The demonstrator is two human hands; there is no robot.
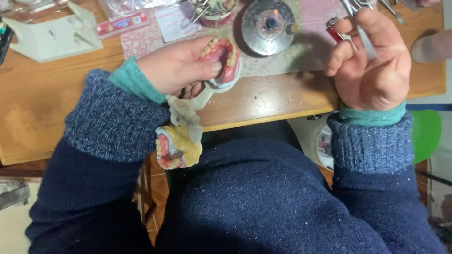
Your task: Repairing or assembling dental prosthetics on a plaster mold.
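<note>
My left hand (pixel 176 66) grips a white hinged articulator carrying a pink wax denture with a row of teeth (pixel 225 59), held open above the desk edge. The articulator's other half hangs down over my lap with a second pink denture on a yellow stone cast (pixel 178 146). My right hand (pixel 372 63) is raised at the right, palm toward me, fingers curled on a thin metal instrument (pixel 362 28) and a red lighter (pixel 334 32).
A small burner with a flame sits on a round metal base (pixel 267 26) on the wooden desk (pixel 263 99). A cup of metal tools (pixel 212 11), a white plaster block (pixel 52 35) and a patterned mat (pixel 141 42) lie behind. A green seat (pixel 426 134) stands at the right.
</note>
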